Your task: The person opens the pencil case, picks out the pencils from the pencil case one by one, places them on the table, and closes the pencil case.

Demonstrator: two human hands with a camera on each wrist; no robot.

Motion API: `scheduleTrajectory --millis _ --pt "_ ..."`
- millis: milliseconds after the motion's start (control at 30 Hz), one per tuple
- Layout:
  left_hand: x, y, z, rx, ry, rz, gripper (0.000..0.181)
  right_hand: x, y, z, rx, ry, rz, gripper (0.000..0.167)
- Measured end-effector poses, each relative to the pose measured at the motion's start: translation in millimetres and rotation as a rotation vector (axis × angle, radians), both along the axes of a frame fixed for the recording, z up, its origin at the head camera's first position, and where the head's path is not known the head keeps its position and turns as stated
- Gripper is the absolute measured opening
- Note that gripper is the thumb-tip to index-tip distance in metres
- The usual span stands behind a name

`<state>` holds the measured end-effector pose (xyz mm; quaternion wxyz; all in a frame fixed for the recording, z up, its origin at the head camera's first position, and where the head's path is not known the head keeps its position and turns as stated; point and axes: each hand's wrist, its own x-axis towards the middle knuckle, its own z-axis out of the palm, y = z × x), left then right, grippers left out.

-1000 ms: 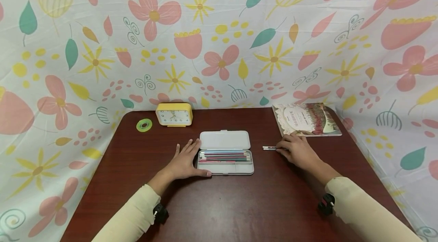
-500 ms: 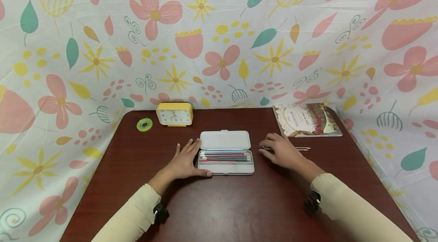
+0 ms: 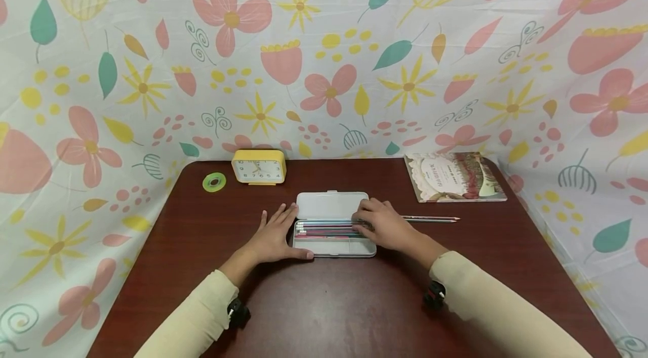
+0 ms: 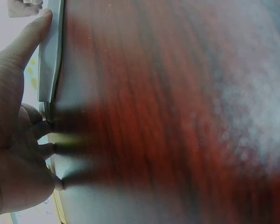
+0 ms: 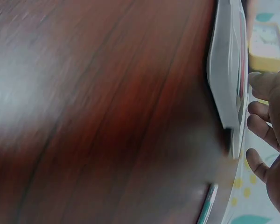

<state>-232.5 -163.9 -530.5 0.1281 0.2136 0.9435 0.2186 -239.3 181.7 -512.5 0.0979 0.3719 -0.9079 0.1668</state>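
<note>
A white pencil case (image 3: 324,248) lies with its lid folded back in the middle of the table, with several pencils (image 3: 321,228) in its rear compartment. My left hand (image 3: 270,240) is spread at the case's left end, fingers straight, its thumb resting on the front edge. Over the right end hovers my right hand (image 3: 385,226), its fingers loosely bent and pointing down by the pencils. In the right wrist view, nothing shows between those fingers (image 5: 259,123). Two pencils (image 3: 437,219) lie side by side to the right of the case; the hand hides their left ends.
At the back left stands a yellow clock (image 3: 259,168), beside a green roll of tape (image 3: 214,182). A booklet (image 3: 455,178) lies at the back right. Floral cloth (image 3: 329,88) hangs behind the brown table (image 3: 329,301).
My right hand has let go of the two pencils on the table and moved left to the right end of the case. The left hand has stayed in place.
</note>
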Motion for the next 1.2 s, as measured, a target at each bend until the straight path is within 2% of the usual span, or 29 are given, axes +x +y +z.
scheduleTrajectory --millis 233,400,633,867,1200 --pt "-1.0 0.9 -0.9 -0.01 0.001 -0.004 0.133 1.0 -21.7 -2.7 0.07 0.024 0.016 0.012" --pt "-1.4 0.9 -1.1 -0.017 0.003 -0.001 0.134 1.8 -33.7 -2.5 0.088 0.039 0.013 0.01" --pt "-0.7 0.0 0.2 -0.011 0.004 0.004 0.134 -0.1 -52.5 -1.6 0.122 0.007 -0.004 0.011" --pt "-0.3 -0.1 -1.2 -0.006 0.006 0.005 0.134 -3.8 -71.1 -4.3 0.126 0.03 0.011 0.009" --pt "-0.8 -0.7 -1.6 -0.01 -0.003 0.007 0.134 -6.0 -82.9 -2.4 0.133 -0.065 -0.023 0.007"
